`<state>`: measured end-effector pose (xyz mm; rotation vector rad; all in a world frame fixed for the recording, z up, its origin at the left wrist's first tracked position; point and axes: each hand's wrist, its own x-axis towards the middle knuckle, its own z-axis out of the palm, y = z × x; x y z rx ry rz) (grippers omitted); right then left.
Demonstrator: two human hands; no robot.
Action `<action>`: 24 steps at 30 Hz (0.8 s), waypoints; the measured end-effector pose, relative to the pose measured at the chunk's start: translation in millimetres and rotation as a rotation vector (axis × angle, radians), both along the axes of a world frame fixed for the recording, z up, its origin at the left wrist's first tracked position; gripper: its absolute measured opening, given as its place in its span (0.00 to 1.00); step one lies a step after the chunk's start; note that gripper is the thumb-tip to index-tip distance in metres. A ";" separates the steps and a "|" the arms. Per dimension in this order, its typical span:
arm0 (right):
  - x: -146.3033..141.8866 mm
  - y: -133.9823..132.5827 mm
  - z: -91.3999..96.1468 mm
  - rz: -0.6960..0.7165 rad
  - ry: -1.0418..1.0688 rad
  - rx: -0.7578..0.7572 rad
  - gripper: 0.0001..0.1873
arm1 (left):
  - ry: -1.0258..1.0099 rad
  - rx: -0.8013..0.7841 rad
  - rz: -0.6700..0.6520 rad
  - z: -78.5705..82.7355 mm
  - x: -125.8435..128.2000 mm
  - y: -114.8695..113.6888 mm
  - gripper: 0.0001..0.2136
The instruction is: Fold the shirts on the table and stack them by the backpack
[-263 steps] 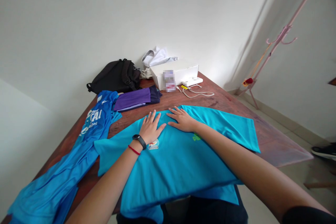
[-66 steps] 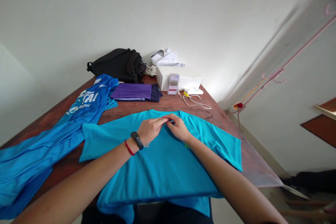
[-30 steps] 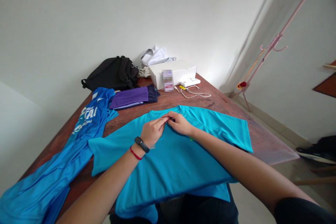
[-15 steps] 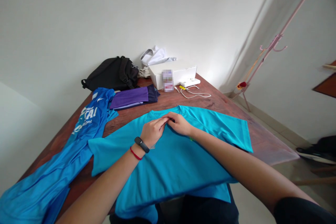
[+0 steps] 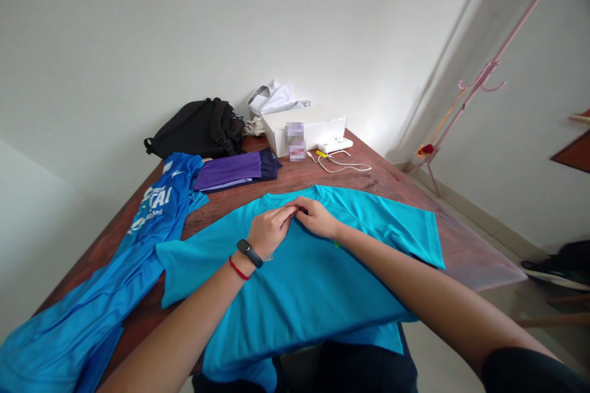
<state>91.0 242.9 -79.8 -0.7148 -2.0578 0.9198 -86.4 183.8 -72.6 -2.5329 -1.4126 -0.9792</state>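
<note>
A turquoise short-sleeved T-shirt (image 5: 313, 276) lies spread on the table, collar at the far side and sleeves out to both sides. Its lower part hangs over the near edge. My left hand (image 5: 271, 228) rests on the shirt just below the collar, fingers stretched toward the right, with a black band and a red string at the wrist. From the other side my right hand (image 5: 316, 218) lies on the cloth with its fingers slightly bent. The fingertips of both hands touch. No cloth is visibly gripped in either one.
A blue printed shirt (image 5: 138, 245) stretches along the table's left side. Behind are folded purple cloth (image 5: 230, 171), a black backpack (image 5: 193, 129), a white box (image 5: 318, 126) and a white power strip (image 5: 335, 145) with a cable. A pink rack (image 5: 482, 77) stands right of the table (image 5: 369, 181).
</note>
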 end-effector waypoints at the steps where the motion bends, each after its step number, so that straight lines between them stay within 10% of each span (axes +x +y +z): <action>1: 0.0 0.2 -0.1 0.001 -0.001 -0.002 0.20 | 0.000 0.002 0.000 0.3 0.3 -0.3 0.14; 24: 3.2 2.5 0.2 0.121 -0.072 -0.028 0.23 | 0.031 0.012 -0.025 -0.8 2.3 -1.4 0.11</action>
